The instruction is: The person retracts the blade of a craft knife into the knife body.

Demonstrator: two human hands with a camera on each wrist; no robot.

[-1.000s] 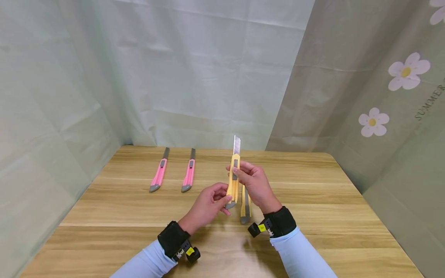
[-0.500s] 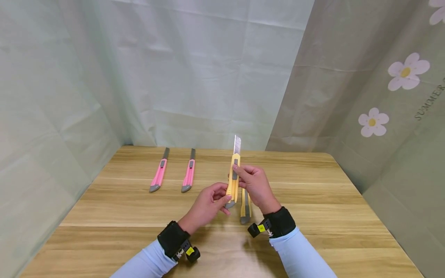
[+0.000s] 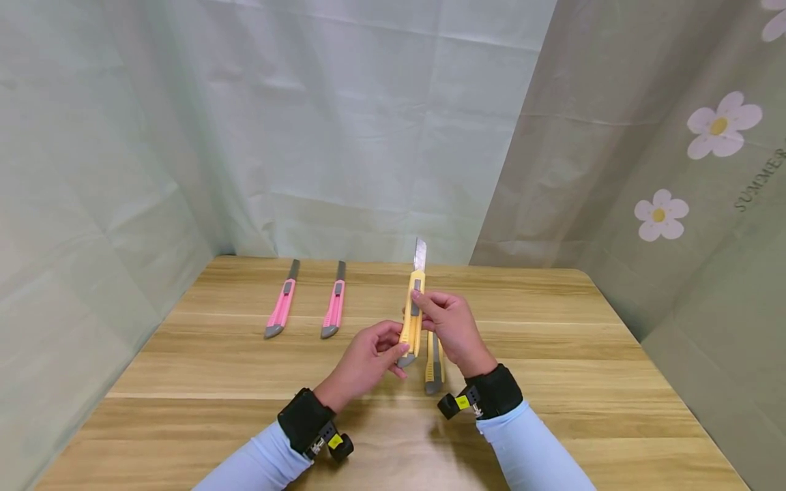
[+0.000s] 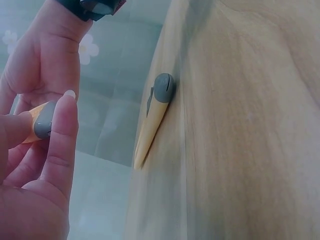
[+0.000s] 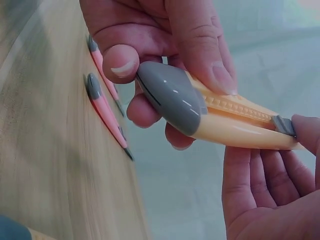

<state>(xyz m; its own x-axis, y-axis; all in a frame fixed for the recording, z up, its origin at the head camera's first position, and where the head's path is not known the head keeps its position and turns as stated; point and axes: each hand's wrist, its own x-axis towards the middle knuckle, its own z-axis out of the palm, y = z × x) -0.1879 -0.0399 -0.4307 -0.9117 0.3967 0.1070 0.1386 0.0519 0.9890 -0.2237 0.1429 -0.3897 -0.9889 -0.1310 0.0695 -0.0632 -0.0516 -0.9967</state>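
Note:
A yellow utility knife (image 3: 408, 334) is held above the table, its blade (image 3: 420, 254) extended and pointing away from me. My left hand (image 3: 366, 356) pinches the handle near its grey end cap (image 5: 172, 97). Higher up, my right hand (image 3: 453, 331) grips the body, with the thumb on the grey slider (image 5: 283, 125). In the left wrist view the left fingers and thumb close around the capped end. A second yellow utility knife (image 4: 151, 122) lies on the table beneath the right hand, which covers its upper part in the head view.
Two pink utility knives lie at the back left with blades out: the outer one (image 3: 280, 309) and the inner one (image 3: 333, 308). Under them is a wood-grain table (image 3: 209, 409). Pale curtains (image 3: 344, 136) enclose its back and sides.
Since a second ago the right thumb and fingers have shifted slightly on the knife body, around the slider. The left hand and the knives on the table stay put.

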